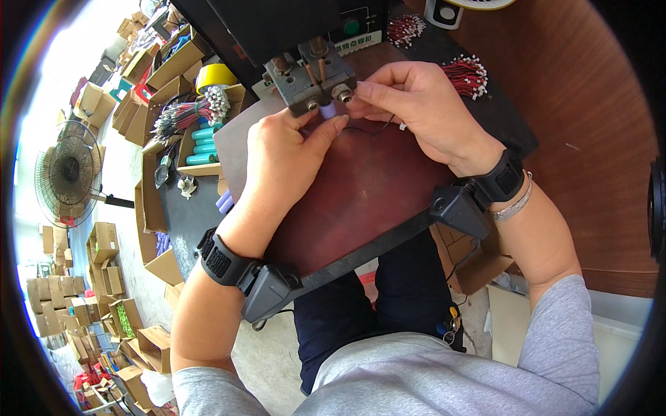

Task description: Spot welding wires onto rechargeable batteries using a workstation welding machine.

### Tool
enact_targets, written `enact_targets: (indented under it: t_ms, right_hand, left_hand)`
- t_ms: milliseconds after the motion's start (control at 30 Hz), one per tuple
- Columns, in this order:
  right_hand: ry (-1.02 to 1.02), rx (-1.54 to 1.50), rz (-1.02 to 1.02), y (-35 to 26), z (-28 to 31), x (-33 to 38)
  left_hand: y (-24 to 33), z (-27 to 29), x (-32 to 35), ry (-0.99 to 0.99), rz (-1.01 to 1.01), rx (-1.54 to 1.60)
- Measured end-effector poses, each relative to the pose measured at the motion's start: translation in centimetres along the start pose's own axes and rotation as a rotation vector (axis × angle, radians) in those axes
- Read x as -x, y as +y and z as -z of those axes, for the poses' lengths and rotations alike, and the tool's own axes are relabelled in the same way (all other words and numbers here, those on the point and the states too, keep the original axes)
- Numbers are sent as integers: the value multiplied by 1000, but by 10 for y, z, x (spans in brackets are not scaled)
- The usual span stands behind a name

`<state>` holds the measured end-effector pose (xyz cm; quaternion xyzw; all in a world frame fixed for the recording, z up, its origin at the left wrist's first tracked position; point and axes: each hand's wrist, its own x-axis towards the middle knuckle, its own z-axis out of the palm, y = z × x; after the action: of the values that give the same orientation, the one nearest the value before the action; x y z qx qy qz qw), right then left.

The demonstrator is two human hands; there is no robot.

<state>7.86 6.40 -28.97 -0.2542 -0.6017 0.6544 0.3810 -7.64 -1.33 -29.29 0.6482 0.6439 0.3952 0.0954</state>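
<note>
Past grey shirt (402, 374), pinches purple cell (329, 111) beneath welder (298, 86) with left fingers (331, 127); bunches right fingers (378, 93) nearly closed near wire (387, 124), with unclear hold. Has purple cell positioned; cannot confirm any joint.

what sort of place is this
Probably a small electronics assembly workshop: a black bench machine with two copper-coloured pins, bundled red and black wires, and stacked cardboard boxes all suggest it.
</note>
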Motion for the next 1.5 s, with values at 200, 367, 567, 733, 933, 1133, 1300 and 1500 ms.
enact_targets:
  t_ms: [200, 367, 567, 733, 933, 1133, 1300, 1500]
  right_hand:
    - [8, -12, -10, 1, 1, 1]
    - [8, 11, -20, -2, 0, 1]
    - [14, 6, -20, -1, 0, 0]
    - [-10, -26, -16, -1, 1, 1]
    - [-78, 52, 47, 0, 2, 1]
    - [-46, 9, 33, 0, 1, 1]
    - [-74, 45, 23, 0, 4, 2]
    - [-89, 72, 23, -1, 2, 1]
  left_hand:
    - [1, 0, 0, -19, 36, -6]
    - [-1, 0, 0, -11, 26, -41]
    - [3, 2, 0, -36, 36, -34]
    - [3, 3, 1, -34, 38, -43]
    - [4, 4, 1, -22, 23, -20]
    - [6, 3, 1, -14, 55, -47]
    - [5, 3, 0, -23, 56, -73]
    - [1, 2, 0, -16, 60, -45]
